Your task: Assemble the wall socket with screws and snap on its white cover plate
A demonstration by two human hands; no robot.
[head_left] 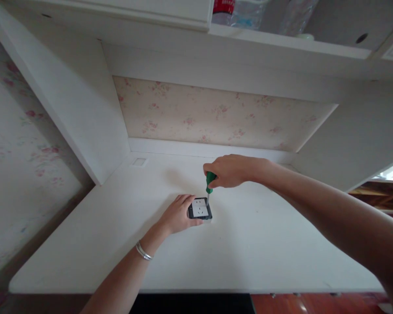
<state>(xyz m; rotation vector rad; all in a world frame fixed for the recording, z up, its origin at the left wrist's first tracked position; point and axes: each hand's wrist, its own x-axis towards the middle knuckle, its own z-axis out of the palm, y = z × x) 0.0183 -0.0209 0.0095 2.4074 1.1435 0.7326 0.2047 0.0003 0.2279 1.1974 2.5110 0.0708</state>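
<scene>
A wall socket [200, 208] with a white face and a dark surround lies face up on the white desk top. My left hand [179, 214] grips it from the left, thumb along the near side and fingers at the far side. In my right hand [229, 171] is a screwdriver [210, 182] with a green handle, held upright in closed fingers. Its metal shaft points down, and the tip meets the right side of the socket's dark surround. Whether a screw sits under the tip is too small to tell.
The white desk top [265, 244] has a small square white frame [139, 162] near its back left. White side panels stand left and right. Overhead, an open shelf [291, 39] holds a red-labelled bottle [223, 7] and clear plastic items. Behind is flowered wallpaper [203, 111].
</scene>
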